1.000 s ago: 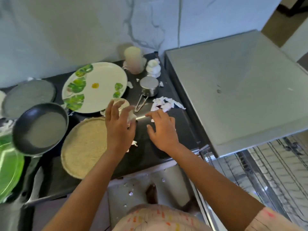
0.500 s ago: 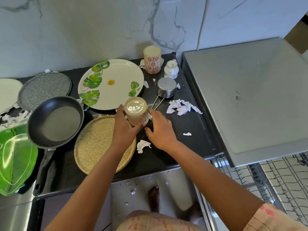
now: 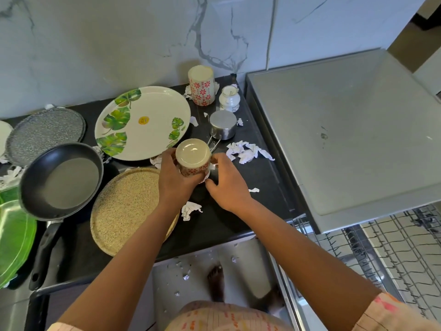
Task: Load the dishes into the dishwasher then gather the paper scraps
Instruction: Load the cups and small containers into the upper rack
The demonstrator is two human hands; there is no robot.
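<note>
An inverted cream ceramic mug with red flowers (image 3: pixel 192 158), judged rigid, breakable and glaze-slick, is gripped by the left hand (image 3: pixel 173 179). The right hand (image 3: pixel 226 185) is curled against its side, fingers (image 3: pixel 218 161) touching; the wall is best clasped.

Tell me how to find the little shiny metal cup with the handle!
Start at the black countertop under the marble wall and find the big round cream plate with green leaves. Just right of it sits the small shiny steel measuring cup, upside down, its thin wire handle pointing toward the person. It is the only bare-metal piece; the cup and the small jar behind it are white.
</note>
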